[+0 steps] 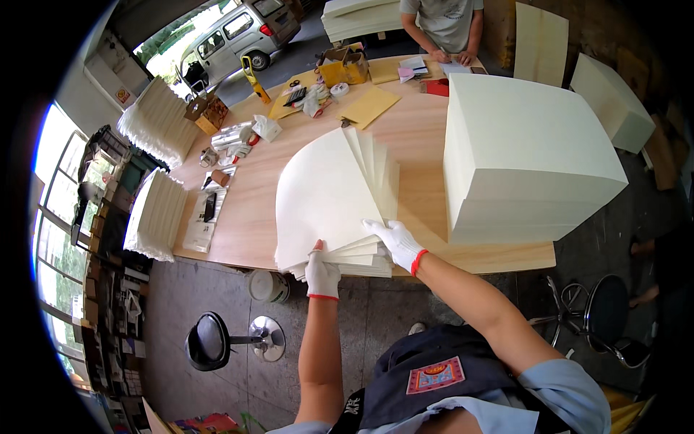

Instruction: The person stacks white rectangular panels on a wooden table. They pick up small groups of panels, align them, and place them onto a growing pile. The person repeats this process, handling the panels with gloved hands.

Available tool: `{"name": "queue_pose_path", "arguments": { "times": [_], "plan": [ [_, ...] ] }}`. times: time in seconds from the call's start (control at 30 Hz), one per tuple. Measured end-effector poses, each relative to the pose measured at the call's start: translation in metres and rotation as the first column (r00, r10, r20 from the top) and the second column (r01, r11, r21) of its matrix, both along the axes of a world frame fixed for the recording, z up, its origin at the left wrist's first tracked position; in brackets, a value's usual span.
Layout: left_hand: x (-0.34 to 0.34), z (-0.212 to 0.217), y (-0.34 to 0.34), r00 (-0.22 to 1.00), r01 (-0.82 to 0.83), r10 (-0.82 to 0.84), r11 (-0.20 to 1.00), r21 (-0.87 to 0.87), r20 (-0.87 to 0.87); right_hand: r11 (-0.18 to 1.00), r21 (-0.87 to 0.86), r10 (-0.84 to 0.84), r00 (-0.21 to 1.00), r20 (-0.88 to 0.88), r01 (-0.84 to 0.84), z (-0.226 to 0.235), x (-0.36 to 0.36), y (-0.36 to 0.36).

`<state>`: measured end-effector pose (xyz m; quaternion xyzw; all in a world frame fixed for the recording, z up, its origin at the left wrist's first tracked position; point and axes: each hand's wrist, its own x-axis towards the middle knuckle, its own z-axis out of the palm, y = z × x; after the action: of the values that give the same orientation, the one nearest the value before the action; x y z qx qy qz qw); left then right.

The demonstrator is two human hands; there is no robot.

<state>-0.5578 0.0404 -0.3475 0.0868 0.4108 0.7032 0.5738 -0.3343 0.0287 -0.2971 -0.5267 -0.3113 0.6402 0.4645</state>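
Note:
A fanned stack of large cream paper sheets [325,195] lies on the wooden table in front of me, its layers splayed apart along the right side. My left hand [322,276], in a white glove with a bare thumb tip, pinches the stack's near edge, thumb on top and fingers hidden below. My right hand [395,244], gloved in white with a red cuff, is closed on the sheets' right edge near the front corner. To the right stands a tall block of stacked paper [531,137].
Wrapped paper bundles [155,213] line the table's left end. Brown envelopes [369,107], a yellow box [345,66] and a tape roll [340,90] lie at the back. Across the table a person [444,29] rests both hands there. Stools [210,340] and a bucket [268,286] stand below.

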Motion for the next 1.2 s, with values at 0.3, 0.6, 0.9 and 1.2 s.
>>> {"name": "queue_pose_path", "arguments": {
  "times": [0.3,0.6,0.9,1.2],
  "plan": [
    [0.012,0.018,0.001,0.993,0.122,-0.12,0.988,-0.095,0.023,0.994,-0.066,-0.101,0.969,-0.227,0.088,-0.022,-0.001,0.001],
    [0.016,0.028,0.001,0.994,0.11,-0.111,0.988,-0.107,-0.001,0.993,-0.12,-0.055,0.92,-0.388,0.008,-0.023,0.03,-0.059],
    [0.008,0.016,0.006,0.989,0.141,-0.145,0.982,-0.127,-0.017,0.955,-0.289,-0.14,0.965,-0.224,0.071,-0.047,0.166,-0.198],
    [0.008,0.026,0.007,0.989,0.12,-0.13,0.983,-0.142,-0.067,0.905,-0.313,-0.361,0.908,-0.21,0.288,-0.096,0.225,-0.251]
  ]
}}
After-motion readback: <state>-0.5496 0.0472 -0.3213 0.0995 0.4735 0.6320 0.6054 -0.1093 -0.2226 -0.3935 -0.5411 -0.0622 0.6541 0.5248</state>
